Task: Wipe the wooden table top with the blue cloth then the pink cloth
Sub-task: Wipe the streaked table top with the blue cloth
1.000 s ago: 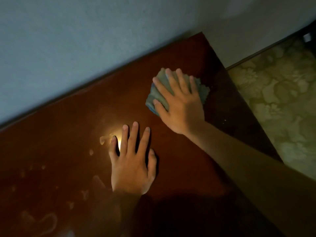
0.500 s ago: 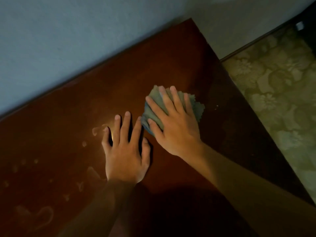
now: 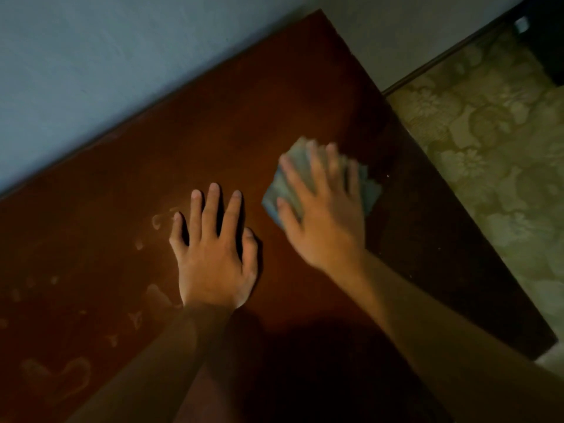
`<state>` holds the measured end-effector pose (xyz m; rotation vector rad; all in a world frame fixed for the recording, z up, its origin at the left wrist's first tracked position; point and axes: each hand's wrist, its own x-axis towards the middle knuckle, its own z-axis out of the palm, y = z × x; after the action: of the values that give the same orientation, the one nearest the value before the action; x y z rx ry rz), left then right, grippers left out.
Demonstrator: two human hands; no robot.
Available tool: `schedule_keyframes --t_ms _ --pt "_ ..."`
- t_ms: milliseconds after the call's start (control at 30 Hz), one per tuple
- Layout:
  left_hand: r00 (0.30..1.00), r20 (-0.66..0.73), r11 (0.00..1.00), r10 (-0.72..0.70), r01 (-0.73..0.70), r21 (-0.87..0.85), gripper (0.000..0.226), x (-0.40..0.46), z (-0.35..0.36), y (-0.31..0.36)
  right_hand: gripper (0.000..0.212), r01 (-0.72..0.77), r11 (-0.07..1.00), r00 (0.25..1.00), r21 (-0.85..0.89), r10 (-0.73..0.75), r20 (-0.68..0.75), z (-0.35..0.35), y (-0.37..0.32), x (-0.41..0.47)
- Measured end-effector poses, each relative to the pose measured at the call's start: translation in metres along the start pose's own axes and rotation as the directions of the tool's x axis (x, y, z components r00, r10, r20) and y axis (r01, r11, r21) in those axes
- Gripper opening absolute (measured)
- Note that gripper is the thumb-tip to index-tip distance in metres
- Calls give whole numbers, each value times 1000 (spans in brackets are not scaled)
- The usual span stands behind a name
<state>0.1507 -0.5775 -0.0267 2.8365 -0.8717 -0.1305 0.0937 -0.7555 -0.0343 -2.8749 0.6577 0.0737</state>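
A dark wooden table (image 3: 274, 123) is standing against a pale wall (image 3: 106, 56). The left hand (image 3: 213, 257) is lying flat on it, fingers spread. Just beside, the blurred right hand (image 3: 326, 215) is pressing straight fingers onto the blue cloth (image 3: 370, 193) beneath.

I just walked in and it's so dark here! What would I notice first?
Two hands on a dark red wooden table that runs along a pale wall. The right hand is blurred, pressing a blue cloth flat near the table's right side, while the left hand rests flat in the middle. Pale smudgy marks show on the wood at the lower left, and a flowery floor lies to the right.
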Motion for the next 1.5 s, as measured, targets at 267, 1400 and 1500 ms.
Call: schedule_keyframes --t_ms 267,1400,1500 --pt "1000 0 1000 3 -3 -13 56 -1 2 -1 65 6 999 1000 -33 -5 21 -13 48 16" --pt "999 -40 999 16 -18 -51 56 -1 4 -1 65 -118 992 993 -33 117 -29 -5 74 -40" --pt "999 -42 998 23 -25 -49 56 -1 3 -1 64 -217 976 974 -30 215 -76 -15 99 -14"
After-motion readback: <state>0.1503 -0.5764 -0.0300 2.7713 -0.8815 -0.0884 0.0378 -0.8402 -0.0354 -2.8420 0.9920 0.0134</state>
